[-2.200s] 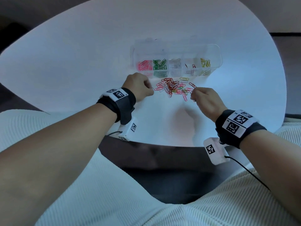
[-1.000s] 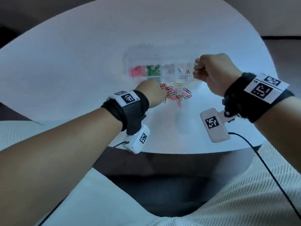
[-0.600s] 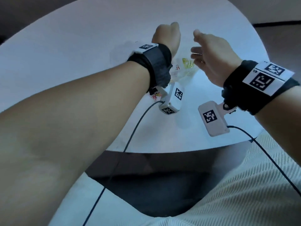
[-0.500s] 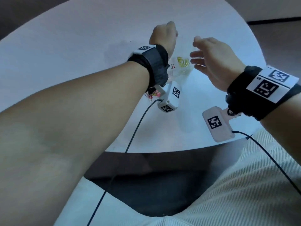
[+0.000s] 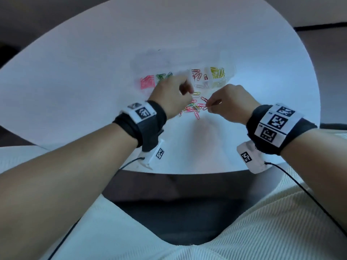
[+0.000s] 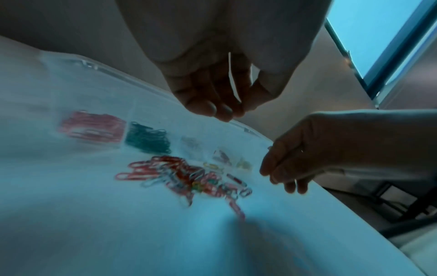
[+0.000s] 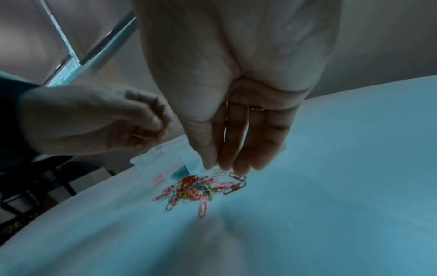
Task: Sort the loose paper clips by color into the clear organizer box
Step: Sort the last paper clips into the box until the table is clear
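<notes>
On the table (image 5: 93, 72), both hands hover over the loose paper clips (image 5: 191, 107) before the organizer box (image 5: 216, 79); right hand (image 5: 229, 104) fingers pinch a red clip (image 5: 204, 100), left hand (image 5: 172, 96) fingers loosely curled, holding nothing visible.

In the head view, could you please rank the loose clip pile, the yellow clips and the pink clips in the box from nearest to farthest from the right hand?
From the right hand:
1. Loose clip pile, just left of its fingertips.
2. Yellow clips, beyond it at the box's right end.
3. Pink clips, at the box's far left end.
</notes>
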Tool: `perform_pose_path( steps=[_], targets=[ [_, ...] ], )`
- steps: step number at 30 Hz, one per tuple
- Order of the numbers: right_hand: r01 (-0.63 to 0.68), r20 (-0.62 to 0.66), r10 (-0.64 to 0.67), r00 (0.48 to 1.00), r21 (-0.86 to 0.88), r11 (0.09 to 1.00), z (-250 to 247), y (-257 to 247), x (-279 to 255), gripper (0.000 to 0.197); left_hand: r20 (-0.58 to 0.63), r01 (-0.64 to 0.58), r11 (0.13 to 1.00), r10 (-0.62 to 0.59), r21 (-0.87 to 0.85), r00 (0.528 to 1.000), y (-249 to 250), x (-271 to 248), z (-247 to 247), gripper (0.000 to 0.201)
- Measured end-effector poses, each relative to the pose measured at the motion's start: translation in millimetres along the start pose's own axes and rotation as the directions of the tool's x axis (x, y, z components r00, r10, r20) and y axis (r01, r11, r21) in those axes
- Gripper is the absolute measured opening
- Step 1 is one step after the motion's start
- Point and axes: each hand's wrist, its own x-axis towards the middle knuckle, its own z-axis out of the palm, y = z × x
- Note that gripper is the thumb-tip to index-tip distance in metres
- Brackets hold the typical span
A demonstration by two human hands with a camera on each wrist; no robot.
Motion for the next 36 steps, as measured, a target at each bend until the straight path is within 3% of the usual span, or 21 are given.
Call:
perform_pose_path(
  steps=[3, 9, 14, 20, 23, 27, 31, 36],
  targets=[
    [0.021, -0.018, -0.021, 1.0, -0.026, 0.999, 7.8, 1.4, 3.5, 0.021, 0.073, 0.005, 0.998, -0.009, 0.064, 0.997, -16.4, -22.4, 13.4, 0.013],
    [0.123, -0.006, -0.123, 0.992, -0.045, 0.991, 24.2, 15.2, 9.2, 0.024, 0.242, -0.172, 0.974, 0.133, 0.146, 0.961, -26.0, -39.0, 59.6, 0.022],
    [0.072, -0.049, -0.073, 0.996, -0.029, 0.997, 26.1, 20.8, 12.7, 0.022, 0.195, -0.093, 0.984, 0.063, 0.15, 0.979, -26.6, -26.3, 63.6, 0.027],
    [-0.018, -0.023, 0.016, 1.0, -0.065, 0.998, 27.8, 24.3, 20.3, 0.021, 0.014, 0.063, 0.987, -0.065, 0.148, 0.998, -33.7, -16.6, 54.2, 0.018],
    [-0.048, -0.013, 0.047, 0.999, -0.068, 0.997, 27.0, 25.2, 21.8, 0.016, 0.083, -0.033, 0.984, 0.019, 0.174, 0.996, -34.9, -13.7, 57.0, 0.021],
    [-0.04, -0.006, 0.039, 0.999, -0.083, 0.996, 26.7, 25.3, 21.4, 0.011, 0.24, -0.219, 0.905, 0.136, 0.365, 0.961, -34.9, -6.0, 66.0, 0.022],
    [0.046, -0.058, -0.051, 0.997, -0.09, 0.995, 29.6, 21.6, 21.1, 0.024, 0.279, -0.236, 0.825, 0.1, 0.514, 0.955, -41.6, -1.1, 68.1, 0.018],
    [0.069, -0.074, -0.084, 0.994, -0.184, 0.98, 39.8, 18.9, 23.0, 0.025, 0.262, -0.25, 0.821, 0.127, 0.513, 0.957, -44.0, -7.2, 69.5, 0.018]
  ],
)
